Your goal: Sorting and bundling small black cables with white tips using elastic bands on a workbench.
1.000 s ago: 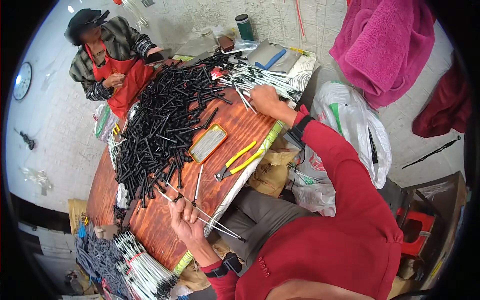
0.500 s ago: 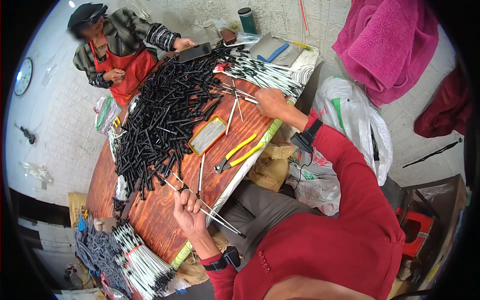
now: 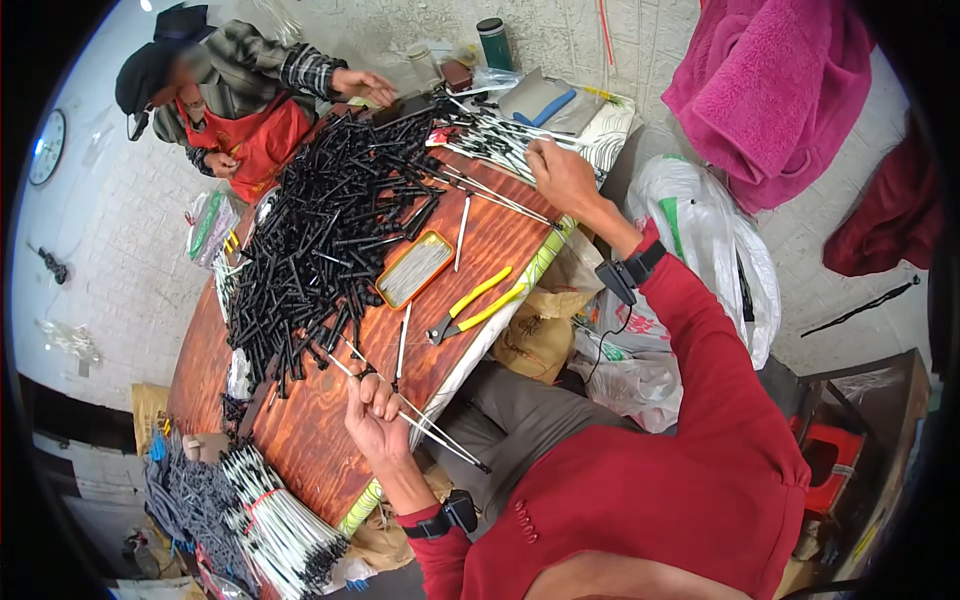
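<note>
I see a few thin pale rods [image 3: 425,425] pinched in my left hand [image 3: 372,420], their free ends sticking out past the near edge of the worktop [image 3: 300,440] toward my lap. That hand is clenched around them, fingers curled, just over the near edge of the wood. My right hand [image 3: 562,175] is stretched out to the far right corner, fingers closed down on the end of a bundle of white, black-tipped rods [image 3: 490,145] lying there; I cannot tell how many it grips. Between my two hands lies a pair of yellow-handled pliers [image 3: 475,305], close to the right edge, and just beside it toward the middle sits a small orange tray [image 3: 412,268] holding pale slim pieces. Two loose rods [image 3: 461,232] lie flat near the tray. A large heap of black tubes [image 3: 320,230] covers the middle and far left of the worktop. At the near left corner, bundles of white rods [image 3: 280,520] tied with red bands lie off the wood. Across the far edge sits another person in a red apron [image 3: 262,145], one hand [image 3: 362,85] reaching over the heap. A dark green flask [image 3: 494,42] stands beyond the far corner, and a pink towel [image 3: 765,95] hangs to my right.
</note>
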`<state>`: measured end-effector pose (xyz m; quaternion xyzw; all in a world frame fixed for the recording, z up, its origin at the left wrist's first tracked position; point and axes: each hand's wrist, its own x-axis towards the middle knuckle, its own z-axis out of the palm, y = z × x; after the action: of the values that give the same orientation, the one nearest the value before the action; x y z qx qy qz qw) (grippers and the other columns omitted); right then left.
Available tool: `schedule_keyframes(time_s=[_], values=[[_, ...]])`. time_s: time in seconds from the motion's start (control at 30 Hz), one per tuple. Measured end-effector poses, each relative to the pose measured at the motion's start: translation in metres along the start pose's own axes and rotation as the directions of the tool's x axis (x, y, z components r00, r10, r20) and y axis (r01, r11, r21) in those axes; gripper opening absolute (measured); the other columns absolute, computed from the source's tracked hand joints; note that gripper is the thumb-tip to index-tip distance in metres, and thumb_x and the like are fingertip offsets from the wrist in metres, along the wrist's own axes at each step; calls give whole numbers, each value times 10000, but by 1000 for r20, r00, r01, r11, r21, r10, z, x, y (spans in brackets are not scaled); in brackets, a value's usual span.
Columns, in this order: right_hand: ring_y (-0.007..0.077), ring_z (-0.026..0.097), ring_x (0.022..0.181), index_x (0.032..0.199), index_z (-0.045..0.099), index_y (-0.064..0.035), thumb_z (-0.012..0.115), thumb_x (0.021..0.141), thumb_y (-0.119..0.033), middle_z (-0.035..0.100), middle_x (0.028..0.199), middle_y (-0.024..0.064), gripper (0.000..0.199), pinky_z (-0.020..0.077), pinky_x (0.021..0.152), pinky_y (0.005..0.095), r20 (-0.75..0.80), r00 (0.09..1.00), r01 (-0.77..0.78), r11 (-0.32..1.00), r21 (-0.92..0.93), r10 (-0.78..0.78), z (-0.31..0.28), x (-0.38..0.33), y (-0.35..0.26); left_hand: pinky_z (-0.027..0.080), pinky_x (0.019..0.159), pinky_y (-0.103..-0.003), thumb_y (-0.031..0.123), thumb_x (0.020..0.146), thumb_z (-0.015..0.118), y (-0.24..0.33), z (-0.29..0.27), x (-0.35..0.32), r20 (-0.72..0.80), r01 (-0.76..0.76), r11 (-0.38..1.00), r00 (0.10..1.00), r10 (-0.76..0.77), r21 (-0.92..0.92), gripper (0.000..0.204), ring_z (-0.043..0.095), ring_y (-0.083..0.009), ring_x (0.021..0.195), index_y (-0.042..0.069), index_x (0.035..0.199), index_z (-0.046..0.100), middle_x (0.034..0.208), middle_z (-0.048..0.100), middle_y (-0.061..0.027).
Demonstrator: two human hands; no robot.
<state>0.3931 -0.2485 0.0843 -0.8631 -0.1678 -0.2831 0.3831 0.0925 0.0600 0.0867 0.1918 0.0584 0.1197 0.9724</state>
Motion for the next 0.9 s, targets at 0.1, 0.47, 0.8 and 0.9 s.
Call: schedule_keyframes(time_s=[0.1, 0.47, 0.8, 0.9], values=[[388, 639, 803, 987, 589, -20, 573, 903, -191, 658, 859, 196, 191, 501, 681, 459, 374, 924, -128, 987, 100, 82, -10, 3, 5, 320, 483, -227, 186, 1049, 443, -1, 5, 7, 29, 17, 1000, 999, -16, -5, 234, 355, -79, 581, 23, 1159, 571, 741, 420, 11], [374, 559, 1001, 1008, 585, -4, 680, 762, -73, 584, 1062, 169, 272, 473, 831, 420, 167, 968, 229, 932, -280, -188, -45, -64, 0, 321, 491, -229, 192, 1046, 449, 5, -8, 5, 10, 37, 999, 999, -37, -37, 204, 342, -82, 582, 33, 1109, 560, 739, 412, 16], [254, 553, 529, 1031, 585, -56, 593, 957, -226, 615, 697, 32, 186, 451, 515, 374, 51, 994, -82, 957, -279, 100, -71, -76, 17, 307, 489, -227, 163, 1040, 461, -1, 0, 3, -9, 25, 999, 1000, -25, -24, 177, 327, -76, 582, 30, 1108, 556, 727, 385, 26], [145, 531, 541, 1052, 602, -61, 599, 964, -248, 617, 712, 3, 206, 419, 501, 299, 249, 947, -278, 911, 306, 205, -73, -73, -4, 341, 512, -230, 187, 1041, 473, 4, -15, 7, 10, -28, 996, 1000, 27, 84, 201, 366, -84, 603, 40, 1162, 538, 754, 408, 22]])
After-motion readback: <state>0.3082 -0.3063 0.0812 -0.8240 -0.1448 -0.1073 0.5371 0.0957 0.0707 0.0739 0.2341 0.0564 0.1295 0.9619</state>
